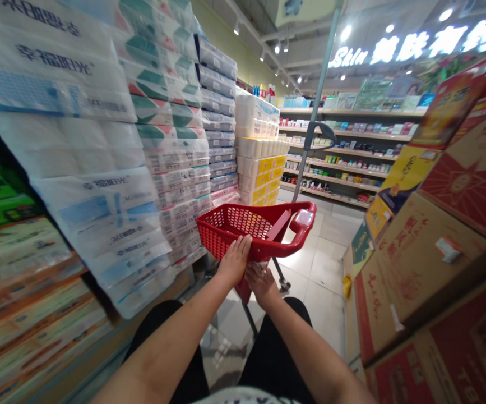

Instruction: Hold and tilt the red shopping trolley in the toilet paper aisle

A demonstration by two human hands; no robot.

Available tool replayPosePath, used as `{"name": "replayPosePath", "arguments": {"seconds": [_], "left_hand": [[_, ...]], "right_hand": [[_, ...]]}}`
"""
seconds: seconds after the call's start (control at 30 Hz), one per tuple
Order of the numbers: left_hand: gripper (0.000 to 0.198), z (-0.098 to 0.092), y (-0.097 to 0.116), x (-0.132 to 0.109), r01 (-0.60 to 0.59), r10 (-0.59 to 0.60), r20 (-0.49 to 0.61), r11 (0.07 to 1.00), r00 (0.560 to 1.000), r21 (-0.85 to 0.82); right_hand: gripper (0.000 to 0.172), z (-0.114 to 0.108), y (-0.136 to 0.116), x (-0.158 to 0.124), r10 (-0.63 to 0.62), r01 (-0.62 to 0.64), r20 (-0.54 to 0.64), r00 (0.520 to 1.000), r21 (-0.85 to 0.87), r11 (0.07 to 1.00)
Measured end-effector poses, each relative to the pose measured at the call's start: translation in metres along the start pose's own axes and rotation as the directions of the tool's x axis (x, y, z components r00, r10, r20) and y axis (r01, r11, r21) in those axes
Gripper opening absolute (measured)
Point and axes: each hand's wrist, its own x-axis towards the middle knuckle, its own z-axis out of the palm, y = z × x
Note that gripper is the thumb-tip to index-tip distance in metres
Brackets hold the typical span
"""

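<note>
A red plastic shopping cart (pixel 259 227) with a perforated basket stands in front of my knees, side-on, its handle toward the right. My left hand (pixel 236 261) lies against the near side of the basket, fingers stretched out and pressed together on the red plastic. Just below the rim, my right hand (pixel 263 283) is at the cart's lower side with its fingers curled. Something small and whitish shows at those fingertips; I cannot make out what it is. The part of the cart behind both hands is hidden.
Tall stacks of wrapped tissue packs (pixel 120 219) rise close on the left. Cardboard boxes (pixel 411 269) are piled on the right. A grey metal pole (pixel 319 73) stands beyond the cart, before shelves (pixel 352 132) of small goods. Pale tiles (pixel 322 269) cover the floor.
</note>
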Motion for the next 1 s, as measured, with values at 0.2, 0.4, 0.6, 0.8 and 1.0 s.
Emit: {"name": "replayPosePath", "arguments": {"seconds": [0.2,0.4,0.6,0.8,1.0], "left_hand": [[0.065,-0.001,0.002,-0.002,0.009,-0.009,-0.002,0.999,1.000,0.030],[0.067,0.004,0.004,-0.004,0.024,-0.026,0.023,0.997,0.999,0.076],[0.072,0.001,0.003,-0.004,0.006,-0.010,0.055,0.997,0.998,0.078],[0.077,-0.003,0.005,-0.002,0.013,-0.013,0.069,1.000,0.998,0.000],[0.079,-0.005,0.008,0.001,0.027,-0.023,0.073,0.999,0.997,-0.042]], "right_hand": [[0.031,-0.061,0.006,0.027,0.003,-0.022,-0.171,0.985,-0.104,0.994],[0.037,-0.090,0.005,0.049,0.021,-0.046,-0.177,0.984,-0.139,0.989],[0.036,-0.101,0.002,0.063,0.067,-0.096,-0.182,0.981,-0.151,0.984],[0.029,-0.143,0.005,0.087,0.289,-0.300,-0.102,0.952,-0.105,0.948],[0.014,-0.172,0.024,0.093,0.466,-0.477,-0.106,0.879,-0.143,0.867]]}}
